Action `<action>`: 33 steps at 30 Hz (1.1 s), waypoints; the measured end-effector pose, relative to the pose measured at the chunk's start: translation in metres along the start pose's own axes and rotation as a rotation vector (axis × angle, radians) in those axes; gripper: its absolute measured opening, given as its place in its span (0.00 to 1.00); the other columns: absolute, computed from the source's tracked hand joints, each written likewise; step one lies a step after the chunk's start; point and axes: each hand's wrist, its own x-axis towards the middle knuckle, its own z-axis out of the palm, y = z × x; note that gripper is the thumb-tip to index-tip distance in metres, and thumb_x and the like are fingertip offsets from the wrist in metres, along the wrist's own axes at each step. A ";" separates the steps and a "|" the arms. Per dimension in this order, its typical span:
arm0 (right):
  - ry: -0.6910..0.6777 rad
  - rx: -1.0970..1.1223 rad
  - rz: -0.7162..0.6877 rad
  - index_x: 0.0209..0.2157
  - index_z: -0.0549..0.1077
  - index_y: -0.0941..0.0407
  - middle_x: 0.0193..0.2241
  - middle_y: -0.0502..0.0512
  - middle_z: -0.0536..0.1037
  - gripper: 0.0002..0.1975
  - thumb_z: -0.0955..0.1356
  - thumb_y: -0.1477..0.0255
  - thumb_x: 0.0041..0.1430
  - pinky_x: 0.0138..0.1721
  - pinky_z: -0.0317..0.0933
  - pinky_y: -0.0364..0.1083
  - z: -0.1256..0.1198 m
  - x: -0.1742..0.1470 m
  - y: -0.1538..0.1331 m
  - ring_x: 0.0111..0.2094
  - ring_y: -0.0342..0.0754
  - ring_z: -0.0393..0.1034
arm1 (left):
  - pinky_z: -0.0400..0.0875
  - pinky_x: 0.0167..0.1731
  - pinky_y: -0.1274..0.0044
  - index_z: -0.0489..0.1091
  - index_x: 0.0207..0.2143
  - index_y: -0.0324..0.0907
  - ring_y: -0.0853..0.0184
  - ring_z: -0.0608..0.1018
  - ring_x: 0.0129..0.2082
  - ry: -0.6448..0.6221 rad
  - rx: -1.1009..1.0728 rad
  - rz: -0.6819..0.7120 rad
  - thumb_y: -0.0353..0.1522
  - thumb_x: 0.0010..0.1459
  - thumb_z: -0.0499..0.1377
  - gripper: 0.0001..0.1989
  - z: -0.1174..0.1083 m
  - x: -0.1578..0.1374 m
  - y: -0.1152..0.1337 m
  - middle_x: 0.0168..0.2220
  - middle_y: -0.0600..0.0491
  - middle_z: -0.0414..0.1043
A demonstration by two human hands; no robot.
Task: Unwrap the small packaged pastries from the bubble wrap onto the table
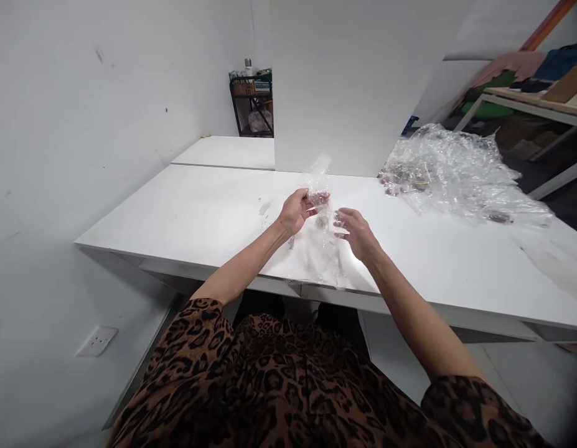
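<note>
A crumpled piece of clear plastic wrap (332, 258), perhaps bubble wrap, hangs in front of me over the white table (213, 211). My left hand (298, 210) grips its upper part, with the fingers partly behind the see-through sheet. At the wrap's right edge is my right hand (356, 231), its fingers apart and slightly curled. Whether those fingertips touch the sheet I cannot tell. A small brownish patch (322, 221) shows through the wrap between the hands; its kind is unclear.
A large heap of clear plastic wrap (470, 174) lies on the table's right side, with small dark and brownish items in it. A white upright panel (335, 87) stands at the back. Beyond are a black shelf (251, 99) and another table (540, 102).
</note>
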 end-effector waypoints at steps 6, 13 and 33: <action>-0.136 0.273 0.121 0.41 0.69 0.54 0.30 0.49 0.76 0.21 0.71 0.73 0.41 0.30 0.68 0.45 0.016 0.012 -0.014 0.30 0.44 0.71 | 0.72 0.48 0.71 0.69 0.25 0.39 0.65 0.82 0.35 -0.047 -0.032 -0.022 0.31 0.61 0.54 0.11 0.021 0.003 0.009 0.29 0.50 0.80; -0.173 0.529 0.227 0.44 0.69 0.53 0.36 0.57 0.78 0.20 0.73 0.58 0.54 0.41 0.75 0.55 0.000 0.014 0.000 0.39 0.52 0.76 | 0.74 0.44 0.75 0.70 0.25 0.39 0.70 0.80 0.29 0.014 -0.225 -0.099 0.28 0.63 0.50 0.15 0.021 0.009 0.025 0.25 0.52 0.77; 0.001 0.407 -0.075 0.41 0.73 0.51 0.37 0.51 0.78 0.17 0.75 0.68 0.47 0.43 0.76 0.44 0.000 0.017 0.024 0.42 0.45 0.76 | 0.71 0.38 0.76 0.63 0.23 0.42 0.72 0.72 0.23 0.221 -0.182 -0.025 0.28 0.62 0.51 0.13 0.002 0.027 0.031 0.20 0.56 0.65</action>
